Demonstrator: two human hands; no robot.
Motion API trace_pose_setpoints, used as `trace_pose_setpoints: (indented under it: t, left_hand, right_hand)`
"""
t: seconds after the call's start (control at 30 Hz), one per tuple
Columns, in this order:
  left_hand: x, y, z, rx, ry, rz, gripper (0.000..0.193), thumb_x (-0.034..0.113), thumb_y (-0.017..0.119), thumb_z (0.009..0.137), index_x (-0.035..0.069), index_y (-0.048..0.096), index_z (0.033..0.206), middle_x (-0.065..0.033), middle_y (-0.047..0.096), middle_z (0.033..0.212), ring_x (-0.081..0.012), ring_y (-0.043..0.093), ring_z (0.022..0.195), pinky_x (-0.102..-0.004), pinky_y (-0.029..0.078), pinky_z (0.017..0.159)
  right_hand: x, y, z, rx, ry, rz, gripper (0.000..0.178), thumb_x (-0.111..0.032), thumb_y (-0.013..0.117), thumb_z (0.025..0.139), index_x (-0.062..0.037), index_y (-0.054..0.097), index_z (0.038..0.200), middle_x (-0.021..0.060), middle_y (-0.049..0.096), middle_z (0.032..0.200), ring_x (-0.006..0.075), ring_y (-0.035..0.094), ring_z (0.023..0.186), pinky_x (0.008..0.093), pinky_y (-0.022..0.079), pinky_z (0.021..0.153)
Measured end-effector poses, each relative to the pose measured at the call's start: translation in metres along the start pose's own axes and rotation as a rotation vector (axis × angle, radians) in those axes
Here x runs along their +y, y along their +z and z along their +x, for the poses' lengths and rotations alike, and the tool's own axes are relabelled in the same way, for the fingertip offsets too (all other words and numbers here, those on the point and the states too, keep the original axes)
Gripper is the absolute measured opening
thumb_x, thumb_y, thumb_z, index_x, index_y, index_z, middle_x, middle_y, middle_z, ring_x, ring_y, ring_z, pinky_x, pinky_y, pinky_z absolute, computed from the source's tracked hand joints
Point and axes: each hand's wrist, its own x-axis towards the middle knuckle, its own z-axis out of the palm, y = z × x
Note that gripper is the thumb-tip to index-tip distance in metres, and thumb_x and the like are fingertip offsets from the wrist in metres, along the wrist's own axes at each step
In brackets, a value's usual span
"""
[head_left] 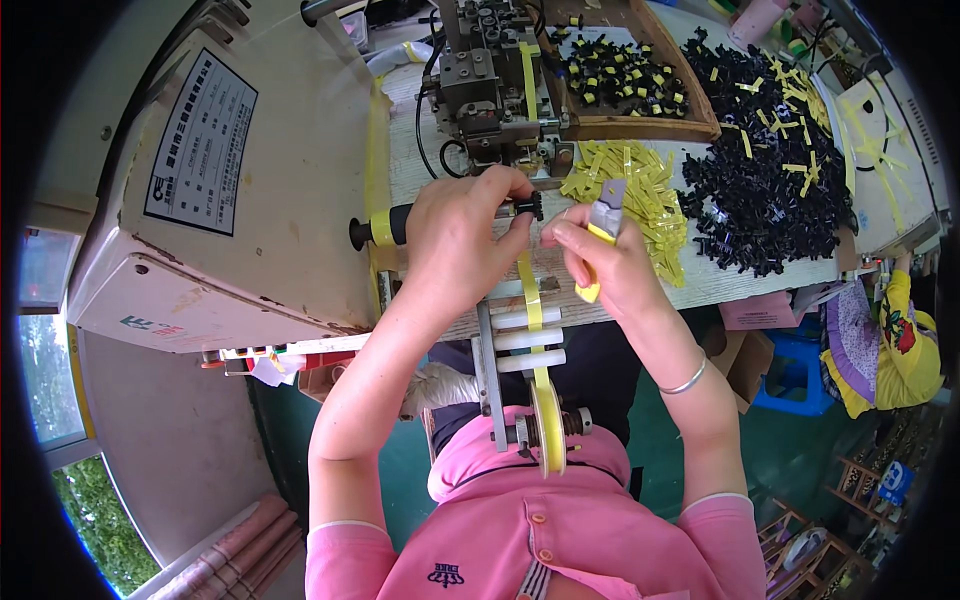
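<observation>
the left grip (455, 238) is over the front part of the counter (402, 140), thumb and forefinger closed on a small black part (537, 206) with a toothed rim; it sits just in front of the machine (482, 90), above the yellow tape (531, 285). a black rod (398, 226) with a yellow band points from the cabinet (270, 230) into that hand, and the fingers hide whether it meets the part. the right grip (612, 252), near the front edge, is clamped on a yellow cutter (607, 205), its metal blade bare and tilted upward, away from the person, just beside the black part and apart from it. under and behind the cutter lies a heap of yellow strips (648, 215); farther right, toward the counter's right edge, spreads a larger pile of black pieces (760, 215), more yellow strips scattered over its top. toward the far edge, right of the machine, a wooden tray (648, 130) holds black pieces wrapped with yellow. the cabinet stands at the counter's left end. jutting out past the front edge, before the person's pink shirt (480, 540), a bracket (489, 360) carries white rollers (530, 339) and a reel (551, 430), from which the tape runs up across the rollers toward the machine. a blue stool (797, 372) stands below the counter's front right corner.
</observation>
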Motion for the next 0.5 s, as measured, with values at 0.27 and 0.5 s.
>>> trace_pose_setpoints:
  t: [0.27, 0.5]
  left_hand:
    - [0.002, 0.002, 0.001, 0.041, -0.032, -0.093, 0.012, 0.007, 0.067, 0.067, 0.005, 0.06, 0.076, -0.0061, 0.063, 0.073, -0.0238, 0.061, 0.068, -0.0332, 0.045, 0.064]
    - [0.005, 0.005, 0.005, 0.079, -0.1, -0.138, 0.01, 0.001, 0.065, 0.067, -0.001, 0.059, 0.075, -0.0082, 0.061, 0.069, -0.0199, 0.06, 0.062, -0.0274, 0.047, 0.059]
  right_hand:
    - [-0.018, 0.011, 0.026, 0.086, -0.526, -0.573, 0.009, -0.006, 0.056, 0.085, 0.0014, 0.061, 0.082, 0.0031, 0.058, 0.071, 0.005, 0.046, 0.056, 0.0213, 0.037, 0.051]
    - [-0.022, 0.014, 0.028, 0.097, -0.602, -0.737, 0.007, -0.005, 0.057, 0.083, 0.0013, 0.061, 0.081, -0.0001, 0.056, 0.07, 0.0058, 0.046, 0.062, 0.0214, 0.039, 0.058]
